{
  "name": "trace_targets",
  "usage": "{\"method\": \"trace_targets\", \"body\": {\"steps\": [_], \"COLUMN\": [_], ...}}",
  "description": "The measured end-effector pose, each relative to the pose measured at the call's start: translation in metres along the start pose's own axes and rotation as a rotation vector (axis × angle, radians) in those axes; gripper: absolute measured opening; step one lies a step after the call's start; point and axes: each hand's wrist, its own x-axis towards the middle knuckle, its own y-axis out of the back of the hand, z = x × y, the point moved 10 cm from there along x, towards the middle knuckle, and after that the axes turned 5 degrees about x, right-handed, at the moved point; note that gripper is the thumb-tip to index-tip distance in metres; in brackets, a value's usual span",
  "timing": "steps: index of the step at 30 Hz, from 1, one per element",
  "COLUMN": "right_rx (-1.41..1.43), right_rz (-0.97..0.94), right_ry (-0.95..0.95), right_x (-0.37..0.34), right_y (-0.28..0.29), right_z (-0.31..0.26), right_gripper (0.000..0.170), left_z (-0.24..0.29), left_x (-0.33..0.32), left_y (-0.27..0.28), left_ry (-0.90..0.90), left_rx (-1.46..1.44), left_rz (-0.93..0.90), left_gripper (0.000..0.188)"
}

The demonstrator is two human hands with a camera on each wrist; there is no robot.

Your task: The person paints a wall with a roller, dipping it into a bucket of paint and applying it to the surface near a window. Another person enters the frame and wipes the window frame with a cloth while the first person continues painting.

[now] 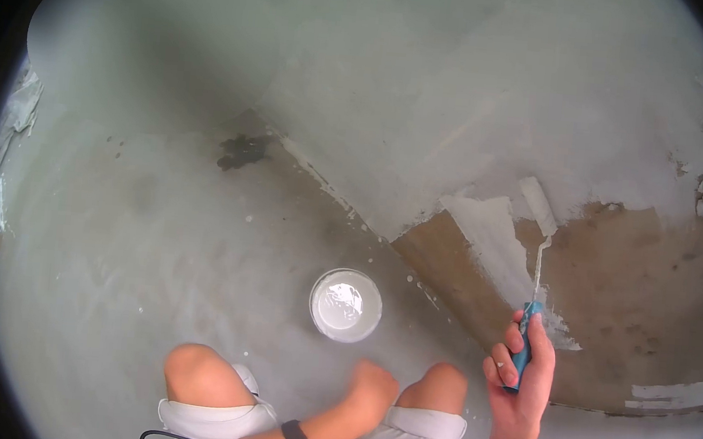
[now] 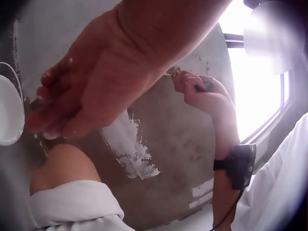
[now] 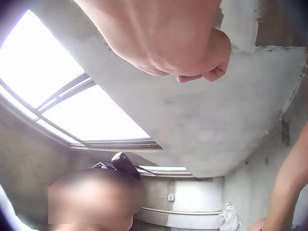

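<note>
My right hand (image 1: 527, 360) grips the blue handle of a small paint roller (image 1: 538, 204), fingers curled round it. The roller's white-coated sleeve lies against the wall, at the upper edge of a bare brown patch (image 1: 630, 286). Beside it, a strip of wet-looking white paint (image 1: 492, 240) slants across the brown. My left hand (image 1: 371, 393) hangs by my knee with nothing in it; the left wrist view shows its fingers (image 2: 53, 108) loosely bent. In the right wrist view the right hand (image 3: 192, 57) hides the roller.
A round white bucket (image 1: 317, 320) holding white paint stands on the grey floor in front of my knees. Paint drips and a dark stain (image 1: 244, 152) mark the floor near the wall's foot. A bright window (image 3: 106, 120) appears in the right wrist view, and crumpled sheeting (image 3: 230, 217) lies far back.
</note>
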Motion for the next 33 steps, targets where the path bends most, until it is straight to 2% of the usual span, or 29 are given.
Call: {"method": "trace_targets", "body": {"steps": [7,11,14,20,22,25,29,33], "right_rx": [-0.06,-0.089,-0.1,-0.121,-0.122,-0.087,-0.049,-0.052], "right_rz": [0.105,0.127,0.122,0.08,0.065,0.044,0.019,-0.006], "right_ry": [0.087,0.078,0.069,0.04,0.012,-0.124,-0.185,-0.244], "right_x": [0.015,0.011,0.011,0.021,0.024,0.039,0.064,0.094], "right_y": [-0.014,-0.012,-0.011,0.001,0.006,0.014,0.012,0.013], "right_z": [0.034,0.029,0.023,0.037,0.044,0.06,0.095,0.127], "right_gripper": [0.023,0.023,0.023,0.023,0.023,0.023,0.021,0.021], "left_z": [-0.003,-0.002,0.001,0.0,0.003,0.008,0.012,0.019], "left_x": [-0.003,-0.007,-0.008,0.002,0.009,0.013,0.014,0.017], "left_y": [-0.043,-0.041,-0.024,-0.026,-0.034,-0.037,-0.029,-0.044], "left_ry": [-0.065,-0.12,-0.139,-0.111,-0.076,-0.089,-0.074,-0.078], "left_rx": [-0.005,-0.013,-0.002,-0.008,0.015,0.038,-0.008,0.027], "left_rz": [-0.216,-0.351,-0.245,-0.218,-0.132,-0.117,-0.039,-0.053], "left_gripper": [0.008,0.008,0.008,0.006,0.005,0.003,0.003,0.005]}}
